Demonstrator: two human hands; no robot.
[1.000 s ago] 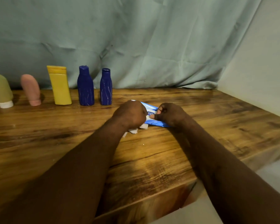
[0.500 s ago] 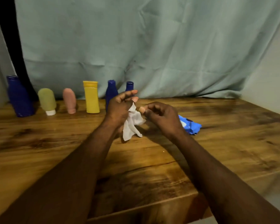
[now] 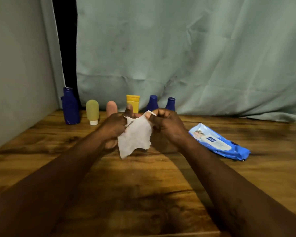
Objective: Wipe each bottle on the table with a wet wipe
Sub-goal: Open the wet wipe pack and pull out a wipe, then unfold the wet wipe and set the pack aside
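At the far left a pale wall (image 3: 19,74) is seen, with a dark vertical gap (image 3: 67,48) between it and the grey-green curtain (image 3: 186,57) that hangs behind the wooden worktop (image 3: 143,185). Along the back edge of the worktop a row of bottles is stood: first a tall dark blue bottle (image 3: 70,106), then, just beside it, a yellow-green tube (image 3: 92,111) set upright on its white cap, then a pink tube (image 3: 111,107) whose lower part is hidden by the left hand (image 3: 114,128). A yellow bottle (image 3: 133,102) follows, partly covered by a raised finger, and two smaller dark blue bottles are placed after it, one (image 3: 152,103) just left of the other (image 3: 170,104); only their upper halves are shown above the hands. In the middle, above the worktop, a white wet wipe (image 3: 135,135) is held stretched between both hands. Its left upper edge is pinched by the fingers (image 3: 129,110) of the left hand, and its right upper corner is gripped by the closed fingers (image 3: 151,117) of the right hand (image 3: 166,125), so that the sheet hangs down, crumpled, with its lower corner near the wood; whether it touches cannot be told. None of the bottles is touched by the wipe. To the right of the right forearm a blue pack of wipes (image 3: 219,142) is laid flat on the worktop, well apart from the row of bottles, with a white flap on its top face.
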